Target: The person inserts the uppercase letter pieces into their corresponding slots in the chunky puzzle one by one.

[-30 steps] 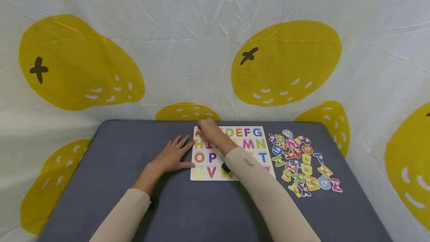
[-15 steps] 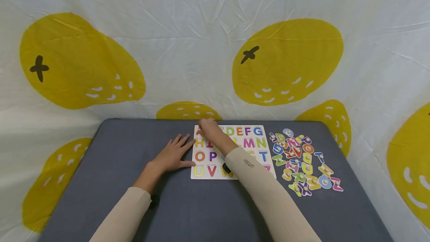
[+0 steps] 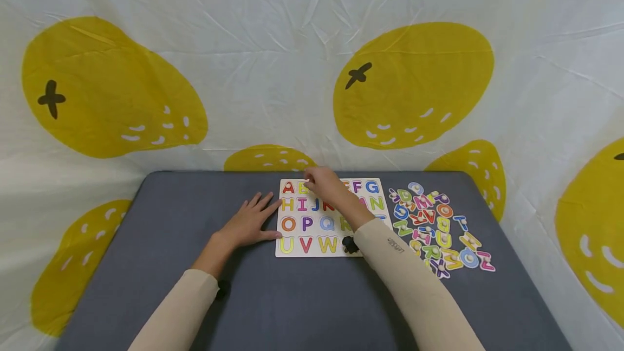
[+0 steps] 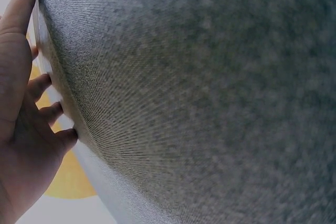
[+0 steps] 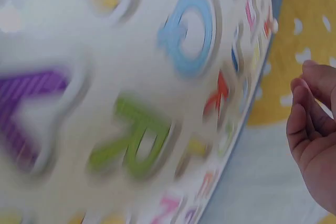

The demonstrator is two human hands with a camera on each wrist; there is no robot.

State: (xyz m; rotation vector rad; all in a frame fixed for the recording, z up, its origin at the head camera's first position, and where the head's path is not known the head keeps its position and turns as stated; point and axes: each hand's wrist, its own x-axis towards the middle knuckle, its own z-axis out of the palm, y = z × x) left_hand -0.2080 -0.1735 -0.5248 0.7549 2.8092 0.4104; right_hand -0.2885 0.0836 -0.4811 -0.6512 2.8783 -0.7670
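In the head view, saw the left hand (image 3: 247,223) spread, fingers straight, touching the left edge of the alphabet board (image 3: 317,234), gripping nothing. Found pegged letters (image 3: 443,225) heaped right of the board on the worktop (image 3: 253,302). Read U (image 3: 282,242), V (image 3: 305,250) and W (image 3: 327,242) along its bottom; could not surely read the sleeve print (image 3: 396,246).

In the left wrist view, found no writing.

In the right wrist view, saw the right hand (image 5: 317,137) loosely curled beyond the board, no piece visible in it; read blurred Q (image 5: 207,27) and R (image 5: 139,114). Judged bracing the board and pinching pegs surest.
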